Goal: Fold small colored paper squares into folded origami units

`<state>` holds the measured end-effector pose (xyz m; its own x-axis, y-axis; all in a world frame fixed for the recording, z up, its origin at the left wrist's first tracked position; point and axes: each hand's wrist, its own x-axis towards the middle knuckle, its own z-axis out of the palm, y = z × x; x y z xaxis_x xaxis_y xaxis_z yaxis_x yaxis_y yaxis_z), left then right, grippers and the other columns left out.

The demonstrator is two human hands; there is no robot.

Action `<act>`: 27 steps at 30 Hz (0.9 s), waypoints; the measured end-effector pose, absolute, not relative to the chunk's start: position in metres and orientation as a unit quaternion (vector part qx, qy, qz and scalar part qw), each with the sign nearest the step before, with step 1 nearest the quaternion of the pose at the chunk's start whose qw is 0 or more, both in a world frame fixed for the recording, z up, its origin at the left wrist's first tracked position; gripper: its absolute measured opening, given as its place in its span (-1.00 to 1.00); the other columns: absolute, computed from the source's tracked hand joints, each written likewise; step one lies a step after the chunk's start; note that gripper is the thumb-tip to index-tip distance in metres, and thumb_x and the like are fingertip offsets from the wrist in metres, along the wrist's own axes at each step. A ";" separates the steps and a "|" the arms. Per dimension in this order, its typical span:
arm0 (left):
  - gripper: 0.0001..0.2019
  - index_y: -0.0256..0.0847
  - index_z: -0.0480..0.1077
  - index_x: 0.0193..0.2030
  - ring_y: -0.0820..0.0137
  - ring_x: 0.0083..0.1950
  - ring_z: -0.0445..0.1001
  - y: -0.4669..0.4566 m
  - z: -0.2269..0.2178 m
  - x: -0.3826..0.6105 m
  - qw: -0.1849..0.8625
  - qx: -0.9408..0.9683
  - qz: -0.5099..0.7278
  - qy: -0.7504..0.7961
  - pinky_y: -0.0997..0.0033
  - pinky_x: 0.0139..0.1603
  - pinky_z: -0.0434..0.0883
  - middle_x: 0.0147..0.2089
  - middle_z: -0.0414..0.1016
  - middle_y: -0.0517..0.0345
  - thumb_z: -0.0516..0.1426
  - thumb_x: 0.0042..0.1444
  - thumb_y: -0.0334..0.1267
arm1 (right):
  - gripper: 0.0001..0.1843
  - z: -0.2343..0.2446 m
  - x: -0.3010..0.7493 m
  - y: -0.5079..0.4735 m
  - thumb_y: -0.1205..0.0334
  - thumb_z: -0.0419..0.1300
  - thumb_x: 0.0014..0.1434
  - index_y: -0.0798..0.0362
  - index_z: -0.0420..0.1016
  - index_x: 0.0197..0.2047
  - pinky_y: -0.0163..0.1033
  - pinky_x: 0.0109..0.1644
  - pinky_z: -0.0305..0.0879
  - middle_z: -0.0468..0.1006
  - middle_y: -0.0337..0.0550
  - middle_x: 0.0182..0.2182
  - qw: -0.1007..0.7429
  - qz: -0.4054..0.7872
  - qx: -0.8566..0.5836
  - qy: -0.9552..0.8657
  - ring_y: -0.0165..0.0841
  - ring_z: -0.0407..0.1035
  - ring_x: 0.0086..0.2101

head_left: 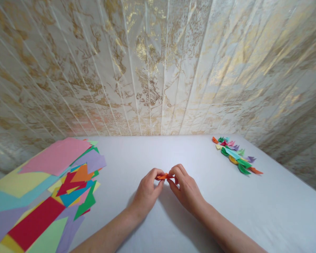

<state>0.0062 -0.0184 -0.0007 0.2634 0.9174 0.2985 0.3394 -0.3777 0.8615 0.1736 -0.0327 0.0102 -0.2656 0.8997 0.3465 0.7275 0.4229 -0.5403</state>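
Observation:
A small folded piece of orange paper (163, 176) is held between my two hands, just above the white table near the middle. My left hand (148, 182) pinches its left end between thumb and fingers. At the right end, my right hand (183, 184) pinches it the same way. The fingertips cover parts of the paper, so its full shape is hidden.
At the left lies a spread of coloured paper, with a pink sheet (59, 154), a dark red strip (37, 223) and several smaller pieces. Several small folded paper figures (233, 153) sit in a cluster at the right back of the white table (137, 151). A gold-patterned curtain (147, 70) hangs behind.

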 end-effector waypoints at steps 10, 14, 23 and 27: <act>-0.89 -0.14 0.36 -0.20 0.40 -0.11 0.52 -0.018 -0.003 0.007 0.352 0.712 0.424 0.436 0.34 -0.01 0.43 -0.19 0.54 0.20 0.08 0.17 -0.40 | -0.86 0.008 0.174 -0.032 0.44 0.03 0.22 -0.01 0.23 -0.24 -0.33 -0.36 0.26 0.33 -0.19 -0.27 0.321 0.121 -0.523 -0.780 -0.42 0.30 -0.40; -0.89 -0.15 0.35 -0.22 0.40 -0.13 0.52 -0.018 -0.001 0.007 0.356 0.705 0.430 0.437 0.36 -0.03 0.43 -0.21 0.54 0.21 0.08 0.15 -0.43 | -0.85 0.008 0.173 -0.033 0.46 0.02 0.20 -0.01 0.23 -0.26 -0.34 -0.36 0.25 0.34 -0.20 -0.28 0.326 0.126 -0.511 -0.785 -0.42 0.29 -0.41; -0.78 -0.13 0.35 -0.07 0.39 -0.11 0.52 -0.018 -0.005 0.007 0.400 0.680 0.430 0.439 0.32 0.01 0.41 -0.15 0.53 0.17 0.10 0.14 -0.39 | -0.90 0.003 0.175 -0.030 0.39 0.04 0.22 0.01 0.31 -0.27 -0.30 -0.31 0.20 0.36 -0.24 -0.34 0.368 0.238 -0.494 -0.751 -0.41 0.29 -0.40; -0.79 -0.17 0.41 -0.06 0.32 -0.05 0.50 -0.014 -0.001 0.007 0.449 0.651 0.422 0.444 0.30 -0.01 0.42 -0.10 0.52 0.07 0.09 0.16 -0.30 | -0.91 0.002 0.177 -0.024 0.23 0.09 0.24 0.03 0.33 -0.31 -0.31 -0.35 0.18 0.38 -0.28 -0.44 0.405 0.392 -0.490 -0.665 -0.42 0.24 -0.45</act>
